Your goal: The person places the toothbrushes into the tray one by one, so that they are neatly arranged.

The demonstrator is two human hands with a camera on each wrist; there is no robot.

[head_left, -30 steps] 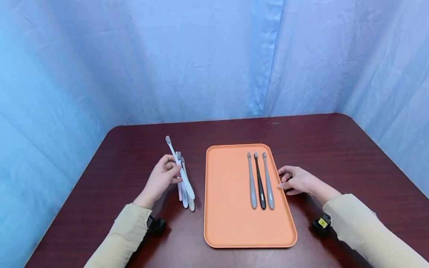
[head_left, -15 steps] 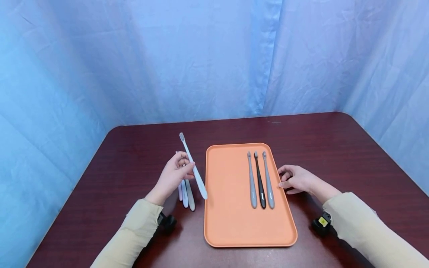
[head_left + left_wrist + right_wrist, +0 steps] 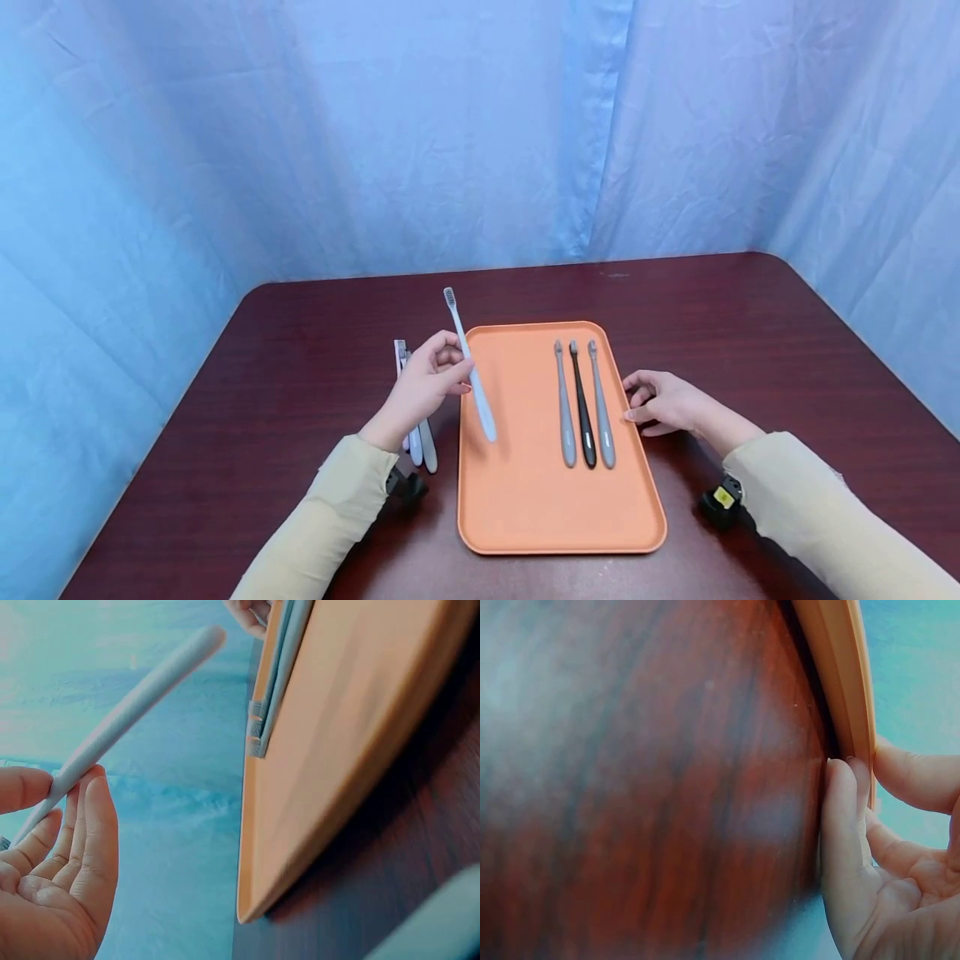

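**White toothbrush held over the tray's left edge**

The slim white plastic toothbrush (image 3: 470, 367) is off the surface, pinched near its middle between the thumb and fingertips of the left hand (image 3: 423, 387). Its long axis runs away from the person with a slight slant: the bristle head is far and a little to the left, the rounded handle end near and to the right, hanging over the left part of the flat orange rectangular tray (image 3: 525, 500). In the left wrist view the pale handle (image 3: 127, 712) crosses in front of the fingertips (image 3: 94, 817), with the other fingers loosely extended rather than wrapped round it.

On the tray's right part lie three toothbrushes side by side, heads at the far end: a grey one (image 3: 564, 408), a black one (image 3: 581, 408) and another grey one (image 3: 600, 408). They lie roughly parallel to the held brush, to the right of it, with bare tray floor between. The left hand is the nearer one to that open strip.

The right hand (image 3: 663, 404) rests on the dark reddish wooden surface (image 3: 750, 350), fingers loosely bent, holding nothing; its fingertips (image 3: 844, 795) touch the tray's right rim (image 3: 840, 682).

Left of the tray, partly hidden behind the left hand, a few more pale toothbrushes (image 3: 420, 437) lie together on the surface. Blue cloth (image 3: 450, 125) hangs behind.
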